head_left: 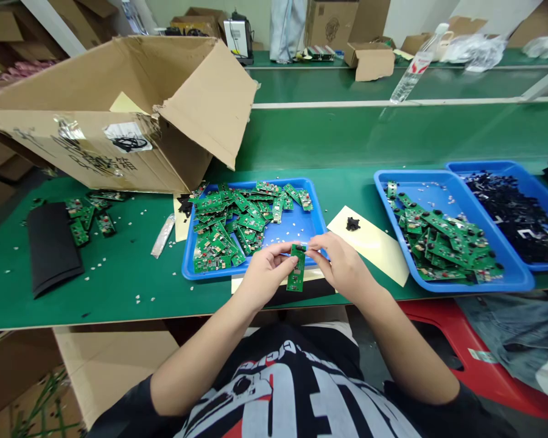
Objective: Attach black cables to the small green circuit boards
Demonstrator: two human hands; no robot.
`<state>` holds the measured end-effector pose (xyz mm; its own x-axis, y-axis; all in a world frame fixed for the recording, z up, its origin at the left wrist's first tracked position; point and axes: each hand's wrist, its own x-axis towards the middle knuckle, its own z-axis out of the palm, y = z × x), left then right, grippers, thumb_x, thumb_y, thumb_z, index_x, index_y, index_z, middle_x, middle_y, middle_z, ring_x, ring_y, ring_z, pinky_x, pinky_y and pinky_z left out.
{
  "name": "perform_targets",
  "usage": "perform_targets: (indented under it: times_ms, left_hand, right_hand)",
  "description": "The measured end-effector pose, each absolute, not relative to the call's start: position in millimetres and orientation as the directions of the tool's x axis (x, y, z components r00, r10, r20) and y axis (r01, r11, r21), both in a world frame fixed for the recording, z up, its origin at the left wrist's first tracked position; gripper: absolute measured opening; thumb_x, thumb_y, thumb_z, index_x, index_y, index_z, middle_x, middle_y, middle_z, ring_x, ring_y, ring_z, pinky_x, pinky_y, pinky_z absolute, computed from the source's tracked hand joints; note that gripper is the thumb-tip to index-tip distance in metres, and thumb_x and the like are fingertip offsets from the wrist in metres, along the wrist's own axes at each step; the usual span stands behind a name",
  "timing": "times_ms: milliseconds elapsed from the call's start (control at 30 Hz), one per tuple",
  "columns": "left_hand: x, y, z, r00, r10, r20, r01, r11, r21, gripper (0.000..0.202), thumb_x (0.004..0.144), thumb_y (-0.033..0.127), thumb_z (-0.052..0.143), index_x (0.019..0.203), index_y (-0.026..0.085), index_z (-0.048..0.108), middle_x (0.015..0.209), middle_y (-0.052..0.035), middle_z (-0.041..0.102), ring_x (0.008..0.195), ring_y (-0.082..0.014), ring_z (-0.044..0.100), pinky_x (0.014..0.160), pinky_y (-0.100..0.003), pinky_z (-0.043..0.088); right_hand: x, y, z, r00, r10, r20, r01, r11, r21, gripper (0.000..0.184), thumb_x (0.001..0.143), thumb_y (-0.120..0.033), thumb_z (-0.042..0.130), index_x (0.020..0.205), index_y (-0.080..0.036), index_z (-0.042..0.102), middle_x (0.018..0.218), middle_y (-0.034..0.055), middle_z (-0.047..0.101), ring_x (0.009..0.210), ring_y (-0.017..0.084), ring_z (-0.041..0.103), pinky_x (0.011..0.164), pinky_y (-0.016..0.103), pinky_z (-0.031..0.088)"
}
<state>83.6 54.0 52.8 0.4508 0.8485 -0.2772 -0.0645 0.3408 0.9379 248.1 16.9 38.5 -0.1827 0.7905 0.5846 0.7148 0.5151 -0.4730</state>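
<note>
A small green circuit board hangs upright between my hands, just over the near edge of a blue tray. My left hand pinches the board by its left side. The fingers of my right hand are closed at the board's top right corner, where a small black part shows; whether they hold that part or the board itself is hard to make out. Many similar boards lie heaped in the tray. To the right, several small black pieces rest on a cream paper sheet.
A second blue tray holds boards with black parts; another blue tray holds loose black pieces. At left stand a large open carton, a black foam sheet and loose boards. A water bottle stands at the back.
</note>
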Motion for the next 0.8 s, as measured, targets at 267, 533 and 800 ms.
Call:
perform_targets:
  times_ms: [267, 533, 800]
  left_hand:
    - [86.4, 53.5, 49.5, 0.456, 0.861, -0.225, -0.015, 0.26, 0.966, 0.029, 0.07, 0.023, 0.067, 0.097, 0.013, 0.068, 0.091, -0.0053, 0.069, 0.071, -0.0121, 0.06, 0.07, -0.026, 0.051]
    - [91.1, 51.6, 50.6, 0.407, 0.89, -0.208, -0.046, 0.247, 0.968, 0.02, 0.069, 0.021, 0.066, 0.088, 0.014, 0.065, 0.072, -0.0003, 0.063, 0.065, -0.0101, 0.057, 0.059, -0.021, 0.045]
    - [96.0, 48.6, 48.5, 0.337, 0.932, -0.132, 0.013, 0.136, 0.991, 0.013, 0.073, 0.019, 0.058, 0.084, 0.015, 0.063, 0.08, -0.0029, 0.067, 0.069, -0.0126, 0.06, 0.063, -0.023, 0.047]
  right_hand:
    - [247.5, 19.2, 43.6, -0.258, 0.781, 0.569, 0.729, 0.543, -0.417, 0.016, 0.093, -0.012, 0.04, 0.083, -0.023, 0.047, 0.073, 0.0028, 0.056, 0.066, 0.017, 0.048, 0.062, 0.031, 0.045]
    - [243.7, 17.6, 44.0, -0.216, 0.794, 0.568, 0.743, 0.511, -0.432, 0.019, 0.093, -0.013, 0.039, 0.082, -0.023, 0.05, 0.072, 0.0032, 0.057, 0.068, 0.019, 0.051, 0.066, 0.034, 0.046]
    - [238.8, 15.6, 45.5, -0.221, 0.774, 0.593, 0.774, 0.509, -0.377, 0.019, 0.092, -0.013, 0.041, 0.08, -0.022, 0.052, 0.069, 0.0045, 0.057, 0.066, 0.019, 0.05, 0.061, 0.032, 0.043]
